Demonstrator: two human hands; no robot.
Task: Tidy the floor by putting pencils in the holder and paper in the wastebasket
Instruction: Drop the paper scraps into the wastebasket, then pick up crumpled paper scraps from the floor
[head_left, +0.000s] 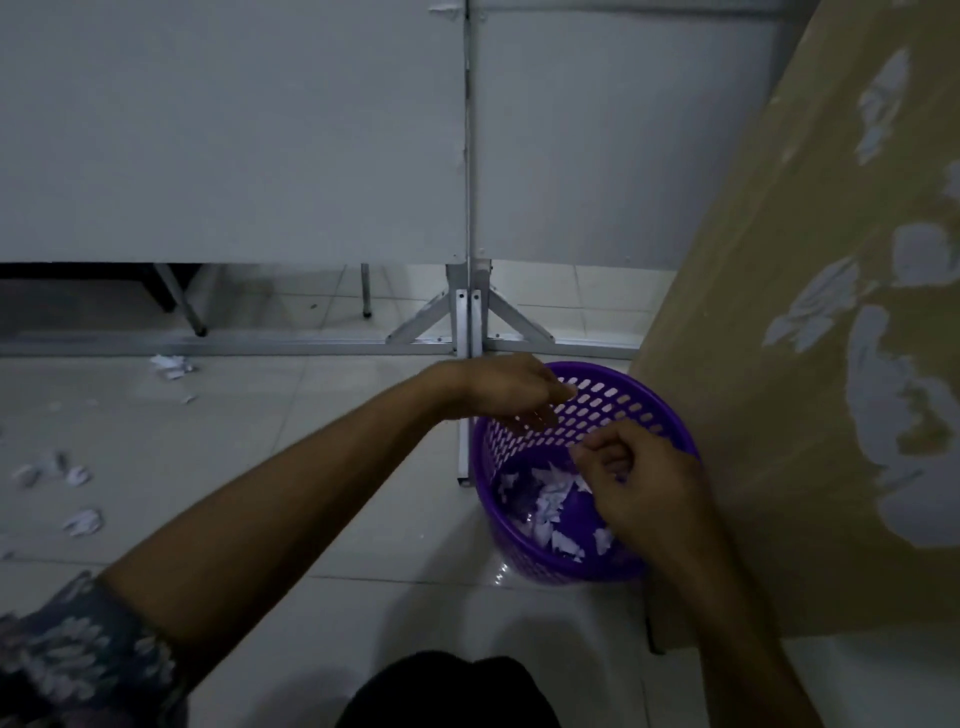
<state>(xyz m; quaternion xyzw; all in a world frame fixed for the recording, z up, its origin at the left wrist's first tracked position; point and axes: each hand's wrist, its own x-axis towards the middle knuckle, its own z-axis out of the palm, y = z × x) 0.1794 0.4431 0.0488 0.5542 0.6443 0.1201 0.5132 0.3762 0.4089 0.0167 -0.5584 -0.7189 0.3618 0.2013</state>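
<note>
Currently, head view, dim light:
Wastebasket (524, 551): purple plastic, round, wall perforated with rows of oval slots, smooth solid rim; lower centre-right of the frame, standing on the floor, right against the brown board.
Paper in basket (548, 506): torn white scraps, crumpled and jagged, piled at the bottom.
Left hand (511, 389): centre of the frame, over the basket's far rim, palm down, fingers drooped and loosely spread; released, no scrap visible in it.
Right hand (641, 480): just below and right of the left one, over the basket's near-right side, fingers curled in toward the thumb; loosely clenched, cannot tell whether it pinches anything.
Paper vs. grip: scraps in the basket lie directly beneath both hands, apart from the fingers.
Loose paper (80, 522): small white crumpled bits scattered along the left edge, another cluster (171, 364) at mid-left near the metal rail; all well apart from both hands.
Floor (332, 467): glossy pale tiles, thin grout lines.
Brown board (810, 364): right side of the frame, matte, flat, surface peeled in ragged white patches.
Partition (234, 130): upper frame, flat grey panels on a metal frame with angled braces.
Sleeve (78, 654): lower left, dark patterned fabric.
</note>
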